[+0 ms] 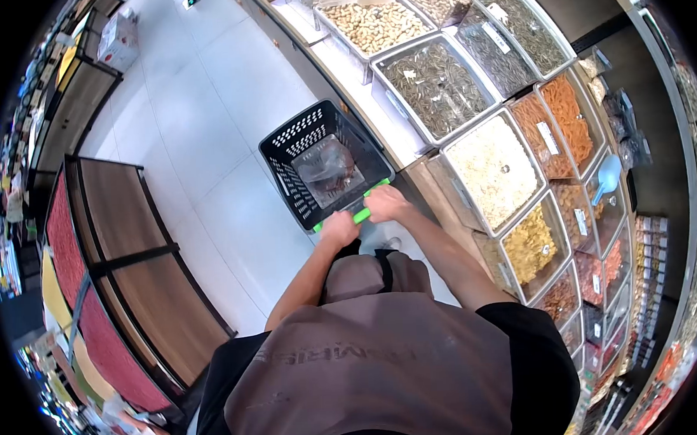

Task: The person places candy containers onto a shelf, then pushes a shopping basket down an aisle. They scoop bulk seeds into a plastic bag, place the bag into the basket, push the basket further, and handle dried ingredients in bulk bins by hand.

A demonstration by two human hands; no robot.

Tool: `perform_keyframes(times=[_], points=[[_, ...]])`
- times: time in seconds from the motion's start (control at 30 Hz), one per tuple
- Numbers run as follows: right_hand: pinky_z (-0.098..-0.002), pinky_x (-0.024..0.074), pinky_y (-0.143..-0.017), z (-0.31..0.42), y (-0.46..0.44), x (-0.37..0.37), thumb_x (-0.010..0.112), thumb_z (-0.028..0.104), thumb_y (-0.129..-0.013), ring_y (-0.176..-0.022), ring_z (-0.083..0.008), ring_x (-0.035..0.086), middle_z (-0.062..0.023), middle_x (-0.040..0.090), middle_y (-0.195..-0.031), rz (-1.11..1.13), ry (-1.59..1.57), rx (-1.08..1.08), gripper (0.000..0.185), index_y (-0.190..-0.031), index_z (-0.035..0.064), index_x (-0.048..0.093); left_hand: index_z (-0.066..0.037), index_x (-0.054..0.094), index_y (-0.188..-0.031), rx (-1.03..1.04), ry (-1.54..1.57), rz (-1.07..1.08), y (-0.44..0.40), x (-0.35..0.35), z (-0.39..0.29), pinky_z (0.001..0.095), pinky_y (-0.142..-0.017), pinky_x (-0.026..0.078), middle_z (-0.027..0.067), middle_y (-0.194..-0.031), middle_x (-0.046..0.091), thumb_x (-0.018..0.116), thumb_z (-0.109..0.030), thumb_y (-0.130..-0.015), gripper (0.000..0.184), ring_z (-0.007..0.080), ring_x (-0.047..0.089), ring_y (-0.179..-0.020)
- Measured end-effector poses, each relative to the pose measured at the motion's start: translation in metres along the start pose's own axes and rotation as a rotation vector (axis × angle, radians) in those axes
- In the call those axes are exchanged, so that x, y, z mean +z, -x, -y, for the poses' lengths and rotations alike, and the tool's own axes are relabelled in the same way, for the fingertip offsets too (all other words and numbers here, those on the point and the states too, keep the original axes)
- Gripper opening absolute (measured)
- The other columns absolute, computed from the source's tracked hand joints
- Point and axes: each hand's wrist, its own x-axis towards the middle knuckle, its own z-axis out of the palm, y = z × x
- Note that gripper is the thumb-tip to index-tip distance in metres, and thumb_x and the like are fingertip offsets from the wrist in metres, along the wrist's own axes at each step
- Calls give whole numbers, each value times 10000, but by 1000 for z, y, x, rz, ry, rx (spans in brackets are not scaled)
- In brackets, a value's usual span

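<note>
Through the head camera I see both hands out in front, fingers curled fully around the green handle of a black shopping basket. My left hand grips toward the handle's left end and my right hand toward its right; a short stretch of green shows between them. The basket is just beyond the hands, in the aisle over the pale tiled floor; whether its base touches the floor I can't tell. Inside it lies a clear plastic bag with something dark in it.

Close on my right runs a counter of bins: peanuts in their shells at the far end, then small dried fish, pale flakes and yellow pieces nearer. A blue scoop lies farther right. On my left stands a wood-panelled display stand, with a carton beyond it, far left.
</note>
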Motion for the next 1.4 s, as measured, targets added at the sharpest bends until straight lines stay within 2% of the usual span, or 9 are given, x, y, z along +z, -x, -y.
perform_keyframes(times=[0.13, 0.2, 0.27, 0.47, 0.6, 0.7, 1.03, 1.1, 1.4], points=[[-460, 561, -772, 7, -17, -15, 664, 260, -675, -811, -358, 709, -180, 714, -794, 29, -18, 58, 224, -772, 78, 754, -29, 741, -998, -38, -8, 88, -12, -28, 9, 483, -897, 546, 247, -1032, 708, 656, -364, -845, 377, 398, 687, -996], [-457, 561, -776, 10, -26, -26, 664, 262, -684, -829, -352, 709, -173, 718, -807, 60, -12, 95, 222, -779, 83, 755, -27, 737, -1005, 8, -37, 92, -22, -35, 19, 480, -895, 547, 245, -1036, 708, 652, -370, -851, 386, 399, 685, -1001], [-454, 561, -783, 12, -32, -32, 660, 262, -693, -836, -349, 710, -167, 721, -815, 61, -6, 98, 219, -777, 83, 754, -30, 735, -1013, -37, -23, 110, -24, -43, 21, 484, -896, 546, 242, -1038, 709, 650, -369, -851, 385, 397, 685, -1004], [-443, 560, -789, 10, -41, -37, 660, 259, -699, -837, -346, 709, -159, 720, -807, 44, -9, 101, 212, -771, 83, 752, -40, 743, -1001, -20, 13, 78, -26, -53, 23, 478, -923, 534, 239, -1063, 706, 655, -367, -852, 370, 392, 676, -1033], [-440, 572, -752, 1, -54, -31, 675, 251, -685, -795, -349, 716, -170, 719, -777, -10, 19, 50, 205, -745, 68, 747, -44, 745, -1012, -10, 21, 69, -30, -69, 25, 475, -918, 537, 241, -1065, 704, 657, -342, -840, 355, 394, 677, -1026], [-445, 572, -700, -3, -62, -33, 680, 262, -678, -722, -348, 708, -160, 702, -724, -54, 44, 10, 197, -760, 97, 748, -38, 747, -1009, -22, 45, 50, -34, -72, 28, 474, -913, 540, 244, -1057, 704, 654, -322, -832, 347, 395, 680, -1015], [-434, 576, -713, -10, -101, -60, 676, 294, -676, -731, -322, 717, -141, 711, -731, 19, 76, 29, 215, -742, 99, 738, -23, 753, -968, -9, 65, 17, -64, -103, 44, 482, -907, 538, 266, -1025, 701, 624, -303, -835, 336, 406, 685, -988], [-427, 574, -703, -15, -111, -64, 676, 301, -667, -729, -311, 716, -128, 707, -720, -94, 94, -28, 212, -727, 105, 729, -25, 754, -961, -13, 76, 6, -73, -109, 49, 483, -908, 537, 268, -1018, 701, 619, -303, -836, 333, 408, 685, -986], [-433, 574, -679, -42, -186, -98, 687, 287, -644, -694, -323, 710, -147, 700, -703, -105, 85, -80, 215, -674, 77, 725, -9, 750, -910, -31, 38, -52, -124, -159, 77, 488, -864, 555, 265, -964, 709, 632, -327, -834, 347, 416, 698, -925]])
